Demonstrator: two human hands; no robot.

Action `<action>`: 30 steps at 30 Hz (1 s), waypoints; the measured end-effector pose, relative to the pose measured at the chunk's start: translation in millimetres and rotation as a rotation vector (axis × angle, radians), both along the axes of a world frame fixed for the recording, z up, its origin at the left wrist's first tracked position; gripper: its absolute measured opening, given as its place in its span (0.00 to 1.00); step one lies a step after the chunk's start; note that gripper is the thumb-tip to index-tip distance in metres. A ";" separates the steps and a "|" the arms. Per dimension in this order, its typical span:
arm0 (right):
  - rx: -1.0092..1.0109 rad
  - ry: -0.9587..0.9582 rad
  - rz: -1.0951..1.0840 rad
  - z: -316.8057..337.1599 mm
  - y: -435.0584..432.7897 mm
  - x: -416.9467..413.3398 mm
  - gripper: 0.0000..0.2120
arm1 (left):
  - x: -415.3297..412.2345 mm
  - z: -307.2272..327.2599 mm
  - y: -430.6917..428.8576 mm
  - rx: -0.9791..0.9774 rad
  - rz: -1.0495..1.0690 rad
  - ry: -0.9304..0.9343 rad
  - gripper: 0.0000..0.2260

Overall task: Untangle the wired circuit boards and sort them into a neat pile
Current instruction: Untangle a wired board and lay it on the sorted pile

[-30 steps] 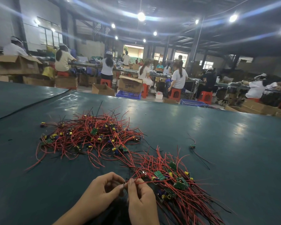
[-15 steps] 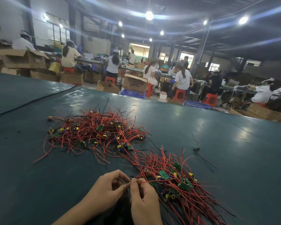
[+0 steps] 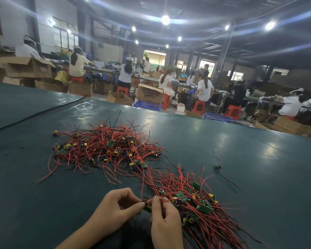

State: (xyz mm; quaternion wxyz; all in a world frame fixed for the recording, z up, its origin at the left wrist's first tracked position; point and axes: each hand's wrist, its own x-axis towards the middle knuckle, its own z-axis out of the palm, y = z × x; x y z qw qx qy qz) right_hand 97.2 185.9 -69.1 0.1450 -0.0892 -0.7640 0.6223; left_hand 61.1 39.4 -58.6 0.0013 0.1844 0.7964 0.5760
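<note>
A tangled heap of small green circuit boards with red and black wires [image 3: 106, 150] lies on the dark green table [image 3: 241, 159], left of centre. Nearer me on the right, a flatter pile of boards [image 3: 199, 203] lies with wires running roughly the same way. My left hand [image 3: 115, 209] and my right hand [image 3: 163, 220] meet at the near edge, both pinching a wired board [image 3: 148, 208] and its red wire, which runs off into the right pile. The board itself is mostly hidden between the fingers.
One stray wired board [image 3: 218, 166] lies apart on the right. A seam [image 3: 34, 114] crosses the table's far left. Beyond the far edge stand cardboard boxes [image 3: 149, 94], blue crates and red stools, with several seated workers at benches.
The camera has tilted up slightly, so the piles sit lower in view. Both hands stay together at the near edge, still working the same wires.
</note>
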 end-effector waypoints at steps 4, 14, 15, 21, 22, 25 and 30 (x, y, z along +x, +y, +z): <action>-0.044 0.009 -0.024 1.8 -0.1 0.0 0.11 | 1.6 -0.8 2.3 0.015 0.000 0.034 0.05; 0.034 -0.069 0.085 5.5 1.4 2.7 0.14 | 3.0 0.1 3.0 0.092 -0.026 0.073 0.11; 0.033 -0.056 0.093 6.6 1.0 3.2 0.14 | 2.7 -0.3 2.7 0.099 -0.032 0.064 0.10; -0.059 -0.013 0.174 13.6 -2.0 8.0 0.15 | -0.7 2.0 4.7 0.177 -0.006 -0.123 0.19; -0.058 -0.009 0.187 14.5 -2.5 9.2 0.15 | -2.2 1.5 4.2 0.172 0.017 -0.147 0.20; -0.038 0.011 0.200 15.5 -5.4 11.9 0.14 | -5.0 -1.7 1.8 0.124 0.035 -0.162 0.18; -0.018 0.048 0.178 14.5 -6.5 12.6 0.10 | -3.8 -0.4 2.5 0.111 -0.003 -0.156 0.20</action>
